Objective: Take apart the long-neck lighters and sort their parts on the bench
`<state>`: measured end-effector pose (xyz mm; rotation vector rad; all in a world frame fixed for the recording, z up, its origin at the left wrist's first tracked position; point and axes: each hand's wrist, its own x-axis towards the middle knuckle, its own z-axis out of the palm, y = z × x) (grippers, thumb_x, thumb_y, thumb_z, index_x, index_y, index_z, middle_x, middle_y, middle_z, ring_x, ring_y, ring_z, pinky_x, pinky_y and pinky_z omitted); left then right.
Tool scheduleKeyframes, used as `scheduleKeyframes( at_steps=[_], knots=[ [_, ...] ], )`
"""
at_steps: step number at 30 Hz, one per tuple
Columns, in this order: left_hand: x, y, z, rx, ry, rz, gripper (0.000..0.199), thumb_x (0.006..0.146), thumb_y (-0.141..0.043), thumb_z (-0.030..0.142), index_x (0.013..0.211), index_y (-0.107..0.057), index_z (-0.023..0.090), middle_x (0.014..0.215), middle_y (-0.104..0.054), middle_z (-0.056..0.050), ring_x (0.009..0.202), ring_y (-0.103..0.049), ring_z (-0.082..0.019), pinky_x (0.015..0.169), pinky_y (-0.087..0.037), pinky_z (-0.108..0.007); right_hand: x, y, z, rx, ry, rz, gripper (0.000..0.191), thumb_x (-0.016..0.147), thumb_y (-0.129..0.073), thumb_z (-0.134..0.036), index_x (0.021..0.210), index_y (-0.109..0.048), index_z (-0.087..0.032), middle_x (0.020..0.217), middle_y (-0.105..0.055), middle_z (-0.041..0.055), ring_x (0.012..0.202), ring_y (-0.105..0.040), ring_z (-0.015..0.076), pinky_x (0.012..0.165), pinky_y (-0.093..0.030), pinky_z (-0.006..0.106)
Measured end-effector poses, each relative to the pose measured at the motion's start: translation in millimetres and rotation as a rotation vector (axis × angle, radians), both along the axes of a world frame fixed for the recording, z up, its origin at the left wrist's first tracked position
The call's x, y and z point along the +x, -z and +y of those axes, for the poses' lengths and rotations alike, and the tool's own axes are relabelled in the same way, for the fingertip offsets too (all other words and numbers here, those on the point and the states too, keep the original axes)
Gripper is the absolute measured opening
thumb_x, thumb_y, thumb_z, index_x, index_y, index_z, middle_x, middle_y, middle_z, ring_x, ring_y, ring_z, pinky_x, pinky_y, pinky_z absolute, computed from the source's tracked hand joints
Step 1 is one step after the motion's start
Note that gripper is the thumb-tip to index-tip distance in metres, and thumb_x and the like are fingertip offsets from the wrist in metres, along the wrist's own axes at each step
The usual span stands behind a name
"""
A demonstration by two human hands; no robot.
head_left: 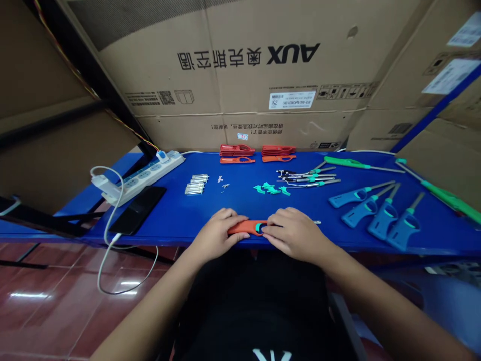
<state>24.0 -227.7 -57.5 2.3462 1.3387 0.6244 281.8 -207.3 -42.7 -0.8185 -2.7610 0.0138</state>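
An orange lighter point(240, 228) with a teal trigger lies sideways between my hands at the front edge of the blue table. My left hand point(220, 231) is closed around its handle end. My right hand point(291, 233) grips the other end near the trigger opening, and a short metal tip sticks out past it on the right. Beyond my hands lie several teal triggers point(271, 188) and several metal lighter tubes with wires point(310, 178). Orange casing halves point(237, 153) are stacked at the back, with a second stack point(278, 153) beside them.
Small clear fuel tanks point(196, 184) and tiny parts point(224, 186) lie left of centre. Blue lighters point(387, 215) and a green lighter point(347, 162) are on the right. A phone point(138, 209) and a power strip point(145, 175) with cables occupy the left. A cardboard box point(240, 100) stands behind.
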Motion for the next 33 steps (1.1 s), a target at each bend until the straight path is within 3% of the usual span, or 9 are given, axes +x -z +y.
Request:
scheduleKeyframes(
  at_steps=[9, 14, 18, 22, 25, 29, 33],
  knots=[
    [-0.7, 0.8, 8.3, -0.076, 0.028, -0.037, 0.039, 0.090, -0.069, 0.039, 0.124, -0.070, 0.020, 0.100, -0.057, -0.006, 0.099, -0.054, -0.021, 0.093, -0.045, -0.036, -38.3, -34.3, 16.0, -0.098, -0.087, -0.500, 0.021, 0.093, -0.051, -0.020, 0.099, -0.069, -0.011, 0.091, -0.067, 0.0100, 0.068, -0.061, 0.0176, 0.055, -0.031, 0.030],
    [-1.7, 3.2, 9.6, -0.076, 0.030, -0.023, 0.030, 0.089, -0.069, 0.043, 0.108, -0.076, 0.020, 0.090, -0.054, -0.004, 0.091, -0.053, -0.020, 0.087, -0.046, -0.034, -50.9, -37.5, 12.2, -0.043, -0.045, -0.383, 0.030, 0.088, -0.052, -0.020, 0.116, -0.061, -0.013, 0.109, -0.066, 0.0123, 0.071, -0.063, 0.0181, 0.050, -0.029, 0.028],
    [0.7, 1.5, 7.3, -0.061, 0.022, -0.008, 0.032, 0.087, -0.071, 0.043, 0.106, -0.075, 0.018, 0.091, -0.055, -0.005, 0.092, -0.053, -0.021, 0.085, -0.046, -0.033, -63.0, -36.6, 7.7, -0.085, 0.085, -0.397, 0.023, 0.085, -0.055, -0.021, 0.104, -0.066, -0.013, 0.093, -0.070, 0.0106, 0.076, -0.066, 0.0223, 0.057, -0.039, 0.029],
    [-3.3, -7.1, 3.7, -0.077, 0.016, 0.007, 0.034, 0.087, -0.071, 0.037, 0.115, -0.071, 0.018, 0.097, -0.060, -0.006, 0.095, -0.057, -0.022, 0.086, -0.047, -0.033, -74.1, -41.0, 14.6, -0.048, 0.035, -0.474, 0.021, 0.083, -0.060, -0.025, 0.094, -0.071, -0.012, 0.091, -0.072, 0.0143, 0.088, -0.067, 0.0276, 0.069, -0.046, 0.033],
    [-16.4, -13.7, 1.5, -0.064, -0.022, 0.016, 0.047, 0.084, -0.071, 0.027, 0.129, -0.063, 0.018, 0.107, -0.066, -0.008, 0.100, -0.061, -0.023, 0.091, -0.048, -0.035, -78.0, -47.1, 22.8, -0.068, 0.013, -0.507, 0.024, 0.078, -0.061, -0.026, 0.092, -0.073, -0.011, 0.089, -0.073, 0.0144, 0.082, -0.068, 0.0262, 0.066, -0.046, 0.032],
    [-33.3, -12.7, 1.6, -0.101, -0.040, -0.037, 0.032, 0.083, -0.068, 0.026, 0.114, -0.070, 0.017, 0.094, -0.069, -0.005, 0.087, -0.065, -0.019, 0.081, -0.049, -0.030, -82.6, -52.0, 29.4, -0.124, 0.018, -0.567, 0.023, 0.077, -0.060, -0.028, 0.086, -0.073, -0.012, 0.082, -0.072, 0.0139, 0.073, -0.067, 0.0240, 0.060, -0.045, 0.030],
    [-34.6, -7.5, 3.3, -0.113, -0.052, -0.114, 0.031, 0.077, -0.071, 0.025, 0.107, -0.070, 0.015, 0.089, -0.067, -0.004, 0.083, -0.064, -0.017, 0.076, -0.048, -0.028, -90.5, -46.7, 31.9, -0.082, -0.064, -0.550, 0.022, 0.078, -0.059, -0.022, 0.093, -0.072, -0.012, 0.086, -0.072, 0.0135, 0.077, -0.069, 0.0257, 0.064, -0.048, 0.032]
  ],
)
